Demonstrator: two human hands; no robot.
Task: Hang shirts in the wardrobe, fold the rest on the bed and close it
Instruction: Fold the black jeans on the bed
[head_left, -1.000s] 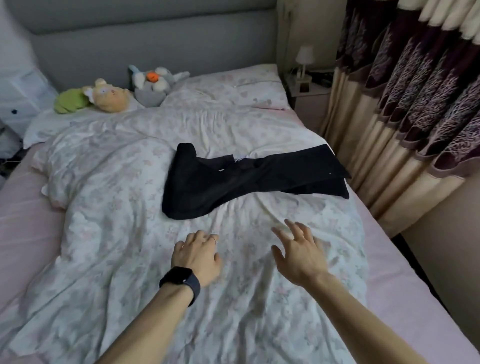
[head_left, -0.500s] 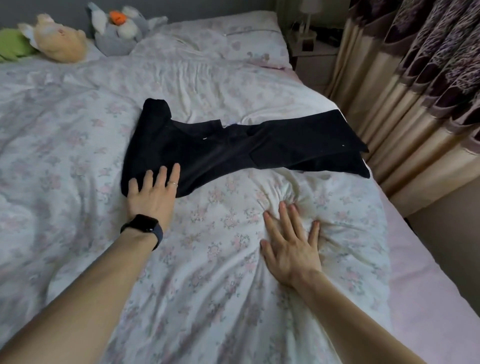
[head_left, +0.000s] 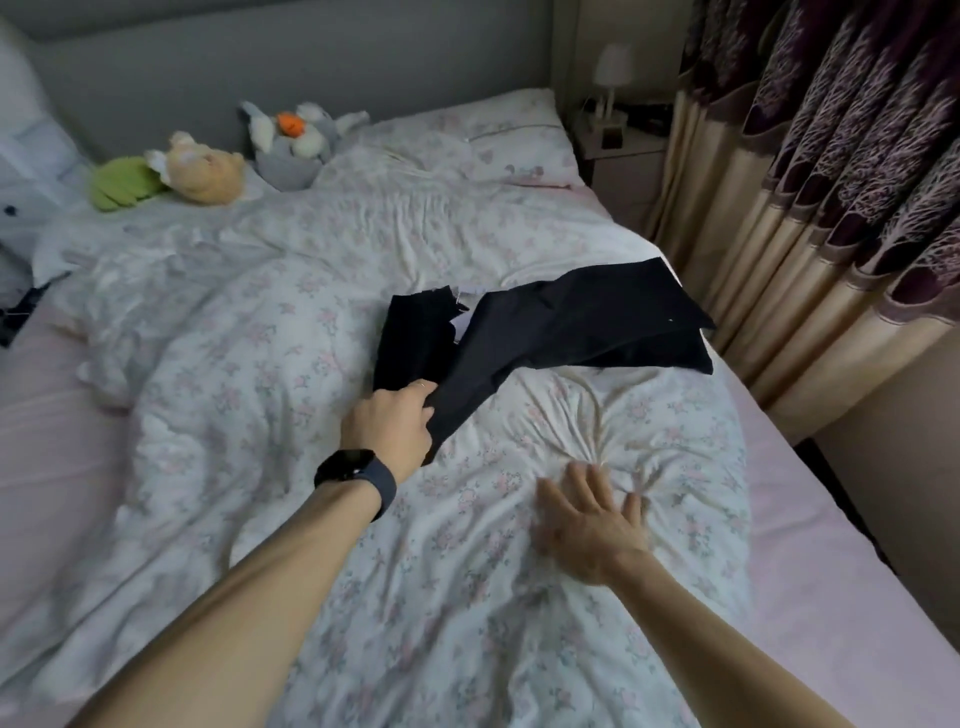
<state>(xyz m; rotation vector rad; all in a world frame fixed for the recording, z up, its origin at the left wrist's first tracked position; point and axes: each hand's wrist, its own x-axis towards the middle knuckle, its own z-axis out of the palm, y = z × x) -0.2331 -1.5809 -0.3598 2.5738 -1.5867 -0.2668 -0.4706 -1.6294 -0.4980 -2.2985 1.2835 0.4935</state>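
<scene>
Grips near end of black cloth garment (head_left: 571, 322) in left hand (head_left: 389, 428); rests right hand (head_left: 587, 525) flat, empty, on floral duvet (head_left: 260, 338). Best folded edge-to-edge.

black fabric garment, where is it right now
In the head view the black fabric garment lies right of centre on the white floral duvet, its near end gripped by the left hand.

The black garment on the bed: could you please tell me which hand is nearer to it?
Left. The left hand grips the black garment at its near edge; the right hand is open over the duvet, apart from the garment.
</scene>
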